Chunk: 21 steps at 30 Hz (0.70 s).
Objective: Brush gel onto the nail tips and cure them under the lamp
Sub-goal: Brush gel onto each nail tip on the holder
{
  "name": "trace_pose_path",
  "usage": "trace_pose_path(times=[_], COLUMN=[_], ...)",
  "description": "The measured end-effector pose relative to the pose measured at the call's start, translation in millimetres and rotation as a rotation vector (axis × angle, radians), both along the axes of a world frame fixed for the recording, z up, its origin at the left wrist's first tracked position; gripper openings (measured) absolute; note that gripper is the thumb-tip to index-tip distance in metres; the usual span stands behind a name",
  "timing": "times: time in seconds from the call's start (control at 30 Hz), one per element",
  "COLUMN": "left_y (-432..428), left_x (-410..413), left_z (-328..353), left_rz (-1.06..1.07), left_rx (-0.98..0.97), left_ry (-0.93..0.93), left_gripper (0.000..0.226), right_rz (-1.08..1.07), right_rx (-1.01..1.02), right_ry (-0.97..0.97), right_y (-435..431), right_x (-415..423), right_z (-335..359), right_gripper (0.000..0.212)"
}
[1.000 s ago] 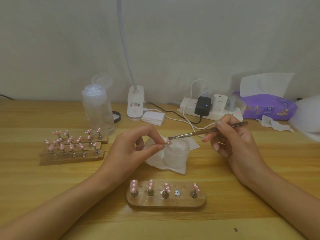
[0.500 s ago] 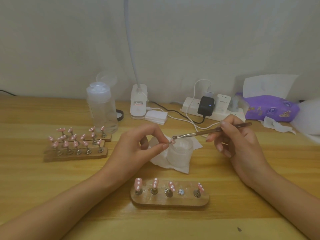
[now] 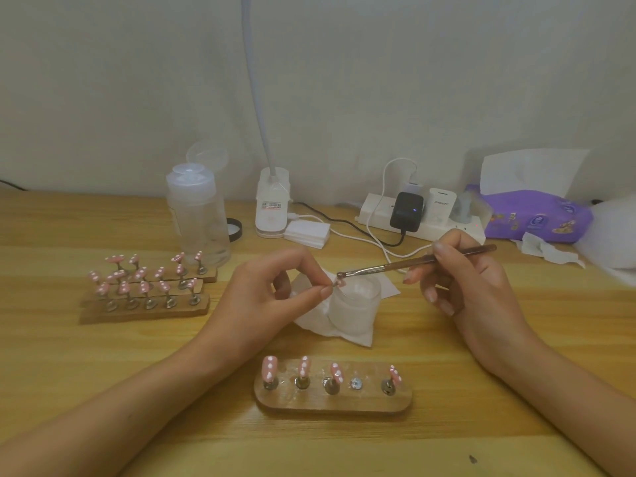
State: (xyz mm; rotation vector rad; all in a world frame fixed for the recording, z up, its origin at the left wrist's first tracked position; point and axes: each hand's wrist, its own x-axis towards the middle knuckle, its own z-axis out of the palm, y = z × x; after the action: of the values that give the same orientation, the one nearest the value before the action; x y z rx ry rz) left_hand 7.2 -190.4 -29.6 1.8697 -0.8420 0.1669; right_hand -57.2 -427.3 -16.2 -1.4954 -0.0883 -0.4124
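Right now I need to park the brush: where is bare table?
Bare wood: in front of the left racks, and the front corner right of the near rack. Crowded: around the jar, and the back edge from bottle to tissues.

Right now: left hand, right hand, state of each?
Left hand: closed, pinching a nail tip between thumb and forefinger.
Right hand: closed, holding the brush, its end at that tip.

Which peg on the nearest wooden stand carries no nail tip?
The fourth peg from the left on that stand: its shiny metal top is bare, while the other four each hold a pink tip with white dots.
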Motion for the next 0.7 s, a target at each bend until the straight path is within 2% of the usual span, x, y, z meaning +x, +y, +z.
trace_pose_path(times=[0.13,0.5,0.63,0.7], left_y=[-0.2,-0.5,-0.4,-0.3], left_x=[-1.3,-1.6,-2.2,-2.3], left_z=[-0.2,0.9,1.4,1.8], left_rz=[0.014,0.010,0.009,0.010], left_rx=[0.006,0.002,0.005,0.000], left_ry=[-0.015,0.016,0.037,0.059], left_gripper=[0.008,0.006,0.006,0.006], right_rz=[-0.044,-0.023,-0.071,-0.058], right_rx=[0.004,-0.005,-0.007,0.007], right_ry=[0.020,-0.003,0.023,0.006], right_y=[-0.4,0.0,-1.3,-0.9], right_x=[-0.2,-0.7,-0.7,-1.4], right_z=[-0.4,-0.1,-1.0,0.6], right_gripper=[0.034,0.029,0.040,0.034])
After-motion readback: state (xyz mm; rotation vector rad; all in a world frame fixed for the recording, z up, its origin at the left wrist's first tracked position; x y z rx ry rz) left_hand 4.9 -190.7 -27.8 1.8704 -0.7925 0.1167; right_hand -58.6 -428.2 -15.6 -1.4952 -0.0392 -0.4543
